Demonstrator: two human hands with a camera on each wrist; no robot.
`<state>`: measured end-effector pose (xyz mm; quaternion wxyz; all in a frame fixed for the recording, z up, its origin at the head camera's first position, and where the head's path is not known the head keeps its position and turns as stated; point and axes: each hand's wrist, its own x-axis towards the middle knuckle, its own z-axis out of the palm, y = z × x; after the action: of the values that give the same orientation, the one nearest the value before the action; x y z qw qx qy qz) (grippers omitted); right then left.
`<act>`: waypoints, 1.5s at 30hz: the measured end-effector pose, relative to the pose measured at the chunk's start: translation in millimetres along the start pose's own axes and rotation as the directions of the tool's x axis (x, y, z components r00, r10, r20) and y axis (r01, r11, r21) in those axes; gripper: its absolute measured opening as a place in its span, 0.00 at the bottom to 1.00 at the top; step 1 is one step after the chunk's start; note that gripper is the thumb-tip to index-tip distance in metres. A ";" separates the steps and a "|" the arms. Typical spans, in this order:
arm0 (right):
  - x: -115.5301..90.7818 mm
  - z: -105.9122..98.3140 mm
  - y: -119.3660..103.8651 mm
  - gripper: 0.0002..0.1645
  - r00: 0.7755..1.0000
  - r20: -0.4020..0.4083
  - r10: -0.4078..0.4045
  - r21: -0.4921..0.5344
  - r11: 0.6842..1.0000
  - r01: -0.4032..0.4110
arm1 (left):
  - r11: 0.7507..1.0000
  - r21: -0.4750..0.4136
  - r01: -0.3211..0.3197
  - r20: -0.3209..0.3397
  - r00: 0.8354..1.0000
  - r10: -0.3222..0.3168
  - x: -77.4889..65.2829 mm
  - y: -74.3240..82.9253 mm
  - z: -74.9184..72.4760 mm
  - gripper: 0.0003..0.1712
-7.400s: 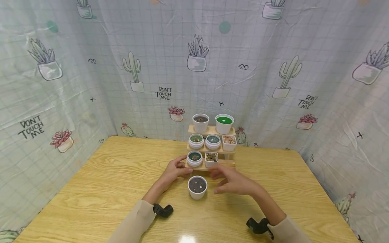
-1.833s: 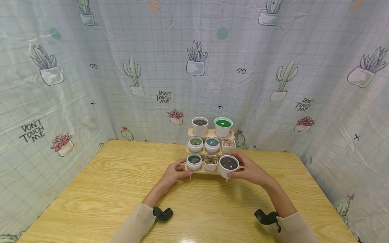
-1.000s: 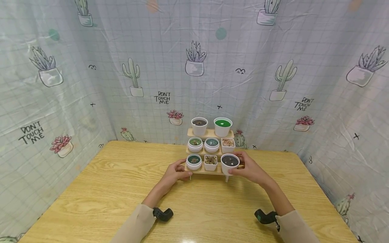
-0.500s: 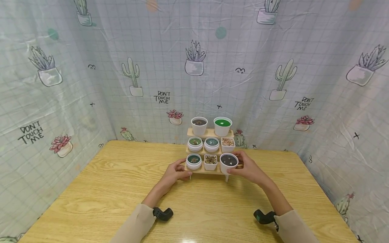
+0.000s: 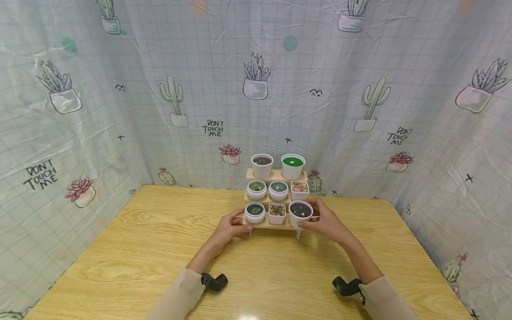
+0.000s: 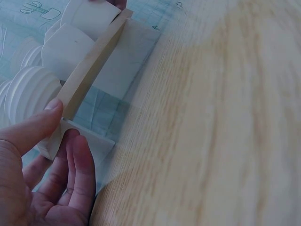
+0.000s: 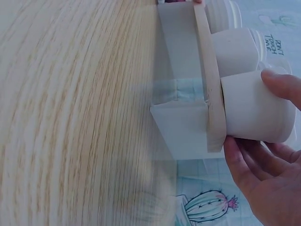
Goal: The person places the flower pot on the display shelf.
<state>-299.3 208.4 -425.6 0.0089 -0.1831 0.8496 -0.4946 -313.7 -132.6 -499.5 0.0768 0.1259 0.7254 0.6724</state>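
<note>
A three-step wooden stand (image 5: 278,175) with white legs holds small white pots at the middle of the table. My left hand (image 5: 231,227) grips the left end of its lowest board, thumb on the front edge and fingers curled beneath, as the left wrist view shows. At that board's right end, my right hand (image 5: 326,223) holds a round white pot (image 5: 301,211) with dark grey filling. Its thumb is on the near side and its fingers wrap the far side. In the right wrist view the pot's base (image 7: 230,106) meets the board. Beside it are a square pebble pot (image 5: 277,214) and a round green-filled pot (image 5: 255,212).
On the middle step are two round pots, one of them blue-filled (image 5: 278,189), and a square pot of pale pebbles (image 5: 300,189). A grey-filled pot (image 5: 262,166) and a green-filled pot (image 5: 293,166) top the stand. Behind the wooden table (image 5: 160,249) hangs a cactus-print curtain (image 5: 208,58).
The dark-filled pot has gone from the table before the stand to the lowest board's right end in my right hand, then slightly left. My left hand stays on the stand.
</note>
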 end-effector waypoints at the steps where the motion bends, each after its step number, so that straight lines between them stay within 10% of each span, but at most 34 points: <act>1: 0.2 0.2 -0.1 0.45 1.000 -0.001 0.000 -0.004 1.000 0.000 | 1.000 0.000 -0.001 -0.001 1.000 0.001 -0.1 0.2 0.0 0.45; 45: 1.2 3.3 1.9 0.44 1.000 -0.023 0.010 -0.042 0.999 -0.011 | 1.000 0.003 0.007 -0.005 1.000 -0.007 -0.4 0.6 0.0 0.46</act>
<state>-300.3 206.1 -428.7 -0.0021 -0.1732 0.8608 -0.4785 -313.3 -132.6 -499.0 0.0771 0.1220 0.7269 0.6715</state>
